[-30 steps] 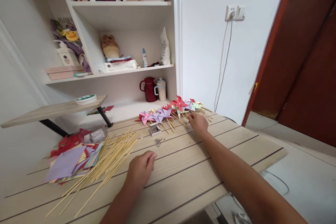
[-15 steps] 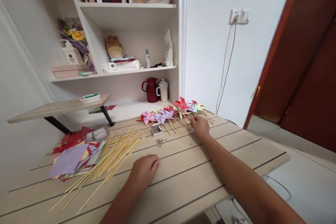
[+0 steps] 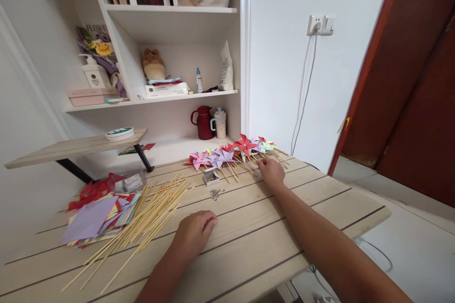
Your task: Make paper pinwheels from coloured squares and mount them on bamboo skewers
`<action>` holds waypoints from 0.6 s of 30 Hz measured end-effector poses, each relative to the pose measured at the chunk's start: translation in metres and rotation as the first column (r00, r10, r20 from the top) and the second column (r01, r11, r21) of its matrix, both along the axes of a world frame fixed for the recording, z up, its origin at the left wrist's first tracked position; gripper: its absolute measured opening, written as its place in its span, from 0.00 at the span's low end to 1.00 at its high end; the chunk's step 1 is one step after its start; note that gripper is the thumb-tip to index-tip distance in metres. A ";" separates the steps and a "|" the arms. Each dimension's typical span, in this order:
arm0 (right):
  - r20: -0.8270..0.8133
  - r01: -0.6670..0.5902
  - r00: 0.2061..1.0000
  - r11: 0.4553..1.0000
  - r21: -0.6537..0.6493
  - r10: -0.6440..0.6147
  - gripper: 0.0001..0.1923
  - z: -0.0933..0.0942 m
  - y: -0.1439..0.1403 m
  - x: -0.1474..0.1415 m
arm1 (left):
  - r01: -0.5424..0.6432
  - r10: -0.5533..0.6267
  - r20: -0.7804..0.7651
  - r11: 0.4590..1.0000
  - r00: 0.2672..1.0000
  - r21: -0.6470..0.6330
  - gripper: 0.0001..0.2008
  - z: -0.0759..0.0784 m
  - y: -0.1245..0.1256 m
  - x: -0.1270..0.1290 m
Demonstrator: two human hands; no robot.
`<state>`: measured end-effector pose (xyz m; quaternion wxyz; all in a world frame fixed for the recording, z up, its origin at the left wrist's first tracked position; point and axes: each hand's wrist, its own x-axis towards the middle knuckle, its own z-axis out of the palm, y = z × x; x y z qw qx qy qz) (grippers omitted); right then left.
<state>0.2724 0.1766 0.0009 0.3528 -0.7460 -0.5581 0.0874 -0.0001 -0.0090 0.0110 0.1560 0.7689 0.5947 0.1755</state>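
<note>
My right hand (image 3: 270, 172) is closed in a pinch at the front of a row of paper pinwheels, its fingertips on the stick of the red pinwheel (image 3: 244, 146). The row lies along the back of the table, with a purple pinwheel (image 3: 221, 155) and a pink pinwheel (image 3: 198, 160) to the left. My left hand (image 3: 197, 231) rests on the tabletop, fingers curled in, with nothing visible in them. Beyond it lie a small pile of metal fasteners (image 3: 215, 193) and a small open box (image 3: 212, 177).
Bamboo sticks (image 3: 152, 218) lie loosely heaped on the left, beside a stack of coloured paper sheets (image 3: 87, 220) and a clear plastic box (image 3: 130, 182). A raised wooden stand (image 3: 81, 145) holds a white tape roll (image 3: 120, 133). A red jug (image 3: 204, 123) and a cup (image 3: 220, 124) stand behind.
Both hands stay almost where they were on the table. The view has shifted slightly; the pinwheels, sticks and fasteners lie as before.
</note>
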 end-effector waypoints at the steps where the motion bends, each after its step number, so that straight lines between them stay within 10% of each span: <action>1: 0.008 -0.001 1.000 1.000 0.004 0.001 0.15 0.000 0.000 0.000 | 0.002 -0.002 0.002 1.000 1.000 0.000 0.15 0.000 0.000 0.000; 18: 0.138 0.032 0.989 0.995 0.093 -0.045 0.15 -0.006 0.003 -0.003 | 0.016 -0.016 0.017 0.999 1.000 -0.028 0.15 -0.004 0.002 -0.003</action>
